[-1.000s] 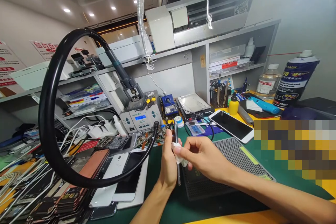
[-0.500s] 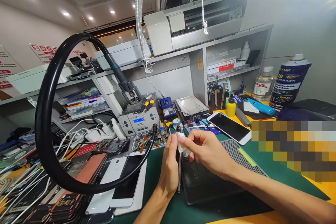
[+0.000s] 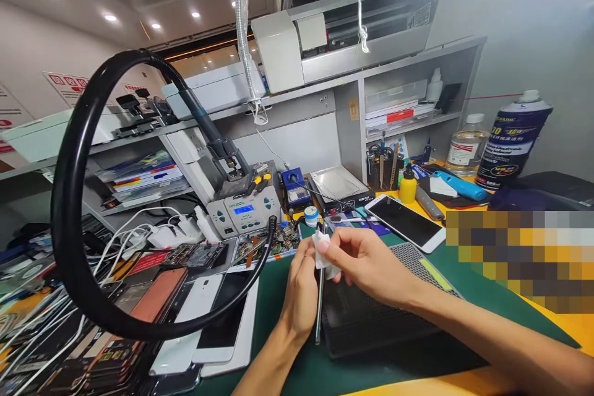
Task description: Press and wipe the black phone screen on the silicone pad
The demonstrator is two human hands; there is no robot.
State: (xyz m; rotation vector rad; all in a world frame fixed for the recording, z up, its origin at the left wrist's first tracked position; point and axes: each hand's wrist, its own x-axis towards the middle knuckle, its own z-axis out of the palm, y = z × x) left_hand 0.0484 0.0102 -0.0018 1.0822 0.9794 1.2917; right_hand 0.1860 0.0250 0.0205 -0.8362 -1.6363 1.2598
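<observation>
Upright in my left hand (image 3: pixel 301 291) is a slim device with a shiny metal edge (image 3: pixel 318 309), seen edge-on and looking like a phone. My left fingers are closed along its side; its faces are hidden from me. My right hand (image 3: pixel 366 266) pinches a crumpled white tissue (image 3: pixel 321 250) against the device's upper end. Below both hands lies a dark perforated slab (image 3: pixel 371 334) with a yellow-green strip, resting on the green mat (image 3: pixel 278 309).
A thick black hose (image 3: pixel 69 198) loops at the left from the grey hot-air station (image 3: pixel 245 210). Phones and phone parts (image 3: pixel 153 303) crowd the left side. Beyond my right hand lie a white tablet (image 3: pixel 408 223), a yellow bottle (image 3: pixel 407 189) and a spray can (image 3: pixel 513 142).
The camera view has shifted slightly. My left thumb has drawn back from the tissue, which now shows more fully against the device's upper end. My right hand keeps its pinch.
</observation>
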